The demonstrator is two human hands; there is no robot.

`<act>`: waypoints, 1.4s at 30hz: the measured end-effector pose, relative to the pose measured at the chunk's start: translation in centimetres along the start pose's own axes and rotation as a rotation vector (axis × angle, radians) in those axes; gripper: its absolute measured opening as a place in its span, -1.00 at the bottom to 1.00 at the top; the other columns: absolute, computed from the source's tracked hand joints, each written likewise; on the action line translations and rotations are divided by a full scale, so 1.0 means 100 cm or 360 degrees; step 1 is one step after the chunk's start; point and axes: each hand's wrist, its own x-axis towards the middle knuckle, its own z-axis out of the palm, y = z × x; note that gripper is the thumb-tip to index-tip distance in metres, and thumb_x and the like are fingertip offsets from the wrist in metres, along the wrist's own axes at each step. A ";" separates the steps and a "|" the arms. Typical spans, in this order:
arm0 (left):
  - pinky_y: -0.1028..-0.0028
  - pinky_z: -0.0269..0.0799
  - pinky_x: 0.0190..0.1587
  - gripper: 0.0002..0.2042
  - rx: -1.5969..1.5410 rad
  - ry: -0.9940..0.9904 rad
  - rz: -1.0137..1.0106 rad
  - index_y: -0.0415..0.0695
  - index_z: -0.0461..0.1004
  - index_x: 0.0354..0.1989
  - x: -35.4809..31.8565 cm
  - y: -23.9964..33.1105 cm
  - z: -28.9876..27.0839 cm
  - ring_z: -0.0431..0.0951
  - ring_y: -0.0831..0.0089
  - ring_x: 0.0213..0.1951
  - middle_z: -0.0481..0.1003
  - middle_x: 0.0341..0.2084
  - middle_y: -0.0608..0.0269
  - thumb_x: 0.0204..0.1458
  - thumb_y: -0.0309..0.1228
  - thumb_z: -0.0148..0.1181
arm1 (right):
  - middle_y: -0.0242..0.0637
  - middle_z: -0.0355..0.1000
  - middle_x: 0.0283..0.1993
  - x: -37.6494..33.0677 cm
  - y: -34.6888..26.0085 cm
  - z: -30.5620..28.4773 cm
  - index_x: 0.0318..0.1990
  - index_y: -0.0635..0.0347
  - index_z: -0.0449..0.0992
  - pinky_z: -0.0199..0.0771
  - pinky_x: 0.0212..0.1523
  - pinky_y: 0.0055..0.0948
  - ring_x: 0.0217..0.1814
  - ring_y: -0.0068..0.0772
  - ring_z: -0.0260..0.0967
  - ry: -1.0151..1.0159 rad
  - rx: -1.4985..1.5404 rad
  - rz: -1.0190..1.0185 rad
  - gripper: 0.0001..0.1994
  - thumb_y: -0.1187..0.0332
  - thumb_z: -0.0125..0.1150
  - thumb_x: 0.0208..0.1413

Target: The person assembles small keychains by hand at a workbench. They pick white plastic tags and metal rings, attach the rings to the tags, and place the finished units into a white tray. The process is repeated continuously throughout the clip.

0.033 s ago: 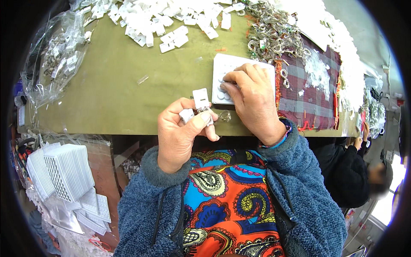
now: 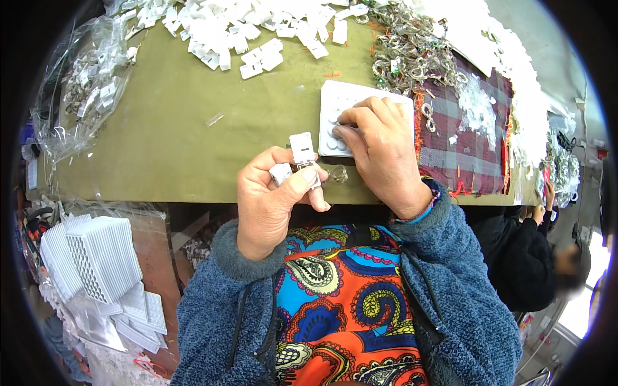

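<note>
A small white plastic clip (image 2: 301, 149), flat and squarish with a hinged look, was held at the near edge of the olive-green surface (image 2: 180, 135) by the left hand (image 2: 273, 202), pinched narrowly between thumb and curled fingers, with a second small white piece tucked against the forefinger. Just to the right of that hand a small clear ring-like part (image 2: 337, 173) was seen; whether it was held or merely resting at the surface's edge could not be told. The right hand (image 2: 383, 151) was laid flat over a white moulded tray (image 2: 335, 106) with round dimples, its fingertips bent and pressed into the tray's left side; nothing could be made out between them. The clip was judged light, stiff and smooth, likely to slip or snap if squeezed across its hinge, and best taken by its flat faces or side edges. Beyond both hands a scatter of similar white plastic pieces (image 2: 225, 32) was spread, and beyond the right hand a tangle of metal rings (image 2: 412, 51) was heaped. To the right of that hand a plaid cloth (image 2: 463, 148) with frayed edges was laid. Far left of the left hand a crinkled clear plastic bag (image 2: 84, 90) of small parts was lying, and below it white perforated trays (image 2: 96, 257) were stacked.
</note>
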 end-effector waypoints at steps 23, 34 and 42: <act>0.39 0.68 -0.35 -0.88 -0.0026 0.0039 0.0084 -0.31 0.45 -0.16 -0.006 -0.004 0.002 0.59 0.45 -0.45 0.57 -0.32 0.01 0.18 -0.54 0.13 | -0.29 0.39 -0.33 0.004 0.002 0.003 -0.30 0.15 0.57 0.27 -0.11 -0.27 -0.20 -0.22 0.35 0.0029 -0.0046 -0.0144 -0.86 0.49 0.18 -0.07; 0.40 0.68 -0.35 -0.85 -0.0015 0.0016 0.0074 -0.31 0.44 -0.11 -0.013 -0.009 0.006 0.58 0.47 -0.44 0.57 -0.31 0.01 0.18 -0.53 0.12 | -0.22 0.47 -0.26 -0.012 0.005 -0.011 -0.22 0.25 0.59 0.35 -0.08 -0.22 -0.14 -0.11 0.39 0.0134 0.0239 -0.0027 -0.79 0.57 0.15 -0.04; 0.37 0.70 -0.27 -0.85 -0.0034 0.0002 0.0077 -0.33 0.44 -0.10 -0.015 -0.007 0.005 0.62 0.42 -0.39 0.57 -0.27 -0.02 0.22 -0.52 0.10 | -0.22 0.41 -0.29 -0.007 -0.002 -0.008 -0.25 0.20 0.56 0.27 -0.07 -0.25 -0.15 -0.14 0.36 -0.0054 -0.0013 -0.0065 -0.84 0.52 0.16 -0.02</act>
